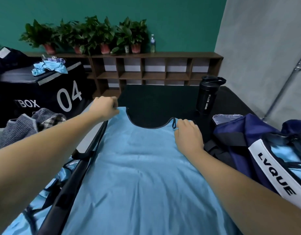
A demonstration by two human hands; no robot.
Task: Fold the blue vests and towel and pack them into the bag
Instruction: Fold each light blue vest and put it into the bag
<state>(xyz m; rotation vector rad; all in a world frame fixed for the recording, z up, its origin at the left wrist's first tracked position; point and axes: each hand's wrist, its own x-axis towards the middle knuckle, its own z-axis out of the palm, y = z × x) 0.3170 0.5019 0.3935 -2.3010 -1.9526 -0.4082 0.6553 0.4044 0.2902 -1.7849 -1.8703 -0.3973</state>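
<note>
Far to my left, the grey ribbed towel [17, 129] lies in a crumpled heap off the table, not yet folded. Below it, at the table's left edge, more shiny light-blue vests with black trim [27, 209] hang in a loose pile, so I judge several pieces are waiting.

My left hand [104, 108] has its fingers curled tight, pinching the top of the left shoulder strap of the light-blue vest [143, 175] I am working on. That vest lies flat and face-up along the black padded table [160, 99], its neckline pointing away from me, smooth and without a single fold in it. My right hand [188, 136] sits on the other strap, fingers bent over its end; it looks like a pinch too, though my fingertips are partly hidden.

To the right, touching the vest's edge, stands the navy fabric bag with a white lettered strap [234, 133]. It gapes open, and light-blue cloth shows inside, so I take it at least one vest is packed. I reckon the job is early to midway: this vest to fold, the pile and the towel after.
</note>
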